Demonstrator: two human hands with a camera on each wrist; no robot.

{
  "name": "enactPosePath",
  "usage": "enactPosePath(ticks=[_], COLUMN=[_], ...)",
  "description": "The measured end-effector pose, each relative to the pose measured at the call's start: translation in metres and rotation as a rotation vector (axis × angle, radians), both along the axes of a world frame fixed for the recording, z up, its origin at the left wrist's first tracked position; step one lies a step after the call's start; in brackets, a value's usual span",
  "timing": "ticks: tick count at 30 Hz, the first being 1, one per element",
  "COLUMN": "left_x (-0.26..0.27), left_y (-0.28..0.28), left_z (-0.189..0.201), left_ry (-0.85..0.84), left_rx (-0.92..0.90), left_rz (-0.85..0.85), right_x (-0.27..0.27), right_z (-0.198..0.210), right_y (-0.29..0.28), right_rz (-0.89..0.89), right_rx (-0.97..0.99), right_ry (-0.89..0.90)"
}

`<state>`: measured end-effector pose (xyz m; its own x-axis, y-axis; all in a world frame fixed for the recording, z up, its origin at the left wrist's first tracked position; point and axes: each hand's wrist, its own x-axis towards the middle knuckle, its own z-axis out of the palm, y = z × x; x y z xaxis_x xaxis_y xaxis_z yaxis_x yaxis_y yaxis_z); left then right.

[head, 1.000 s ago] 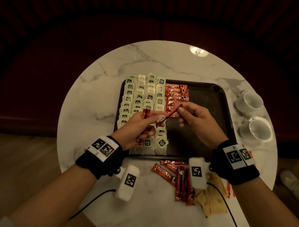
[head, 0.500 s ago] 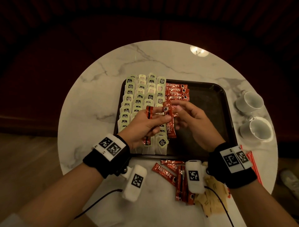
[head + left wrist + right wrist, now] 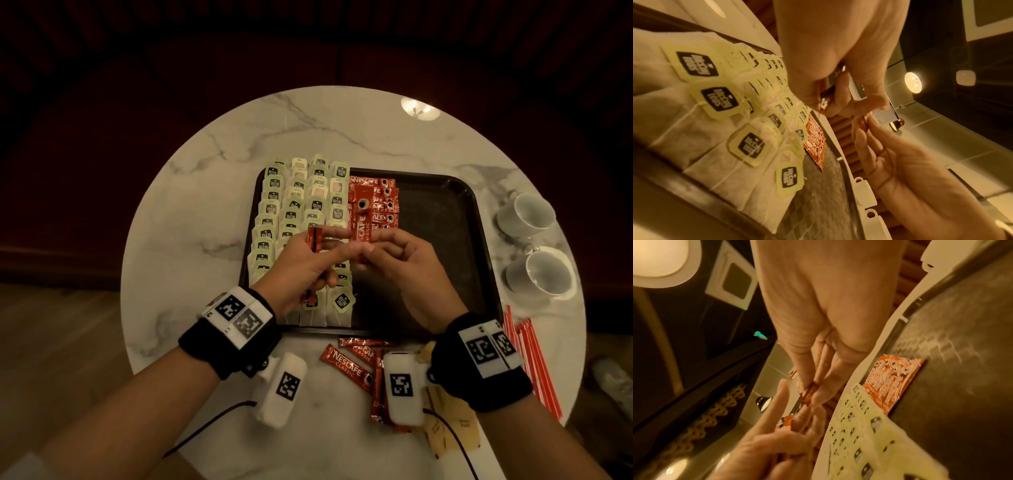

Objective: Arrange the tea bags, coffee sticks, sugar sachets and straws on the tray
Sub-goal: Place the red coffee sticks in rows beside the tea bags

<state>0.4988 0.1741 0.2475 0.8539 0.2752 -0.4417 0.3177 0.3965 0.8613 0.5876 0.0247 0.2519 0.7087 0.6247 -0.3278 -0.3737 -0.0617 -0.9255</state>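
Observation:
A black tray (image 3: pixel 445 192) carries columns of tea bags (image 3: pixel 294 205) on its left part and a stack of red coffee sticks (image 3: pixel 383 197) at the far middle. Above the tea bags my left hand (image 3: pixel 329 253) grips a small bundle of coffee sticks (image 3: pixel 313 238), seen close in the left wrist view (image 3: pixel 826 92). My right hand (image 3: pixel 373 246) pinches the near end of one coffee stick (image 3: pixel 361 219), which points away over the stack. The right wrist view shows this pinch (image 3: pixel 812 391), with the stack (image 3: pixel 892 378) beyond.
Loose coffee sticks (image 3: pixel 346 363) and brown sugar sachets (image 3: pixel 448 421) lie on the marble table in front of the tray, partly under my right wrist. Red-and-white straws (image 3: pixel 534 370) lie at the right edge. Two white cups (image 3: pixel 525 214) (image 3: pixel 541 274) stand right of the tray.
The right hand took one stick from between the hands, turned it from slanting to pointing away, and carried it toward the stack on the tray. The left hand kept its bundle.

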Motion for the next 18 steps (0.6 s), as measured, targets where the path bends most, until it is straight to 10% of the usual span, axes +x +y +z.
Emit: enactPosePath(ticks=[18], left_x=[0.003], left_y=[0.009], left_z=[-0.008], left_ry=[0.058], left_rx=[0.432], left_rz=[-0.206], right_x=[0.023], right_z=[-0.005], right_y=[-0.019], right_rz=[-0.039], right_rx=[-0.196], right_ry=[-0.147])
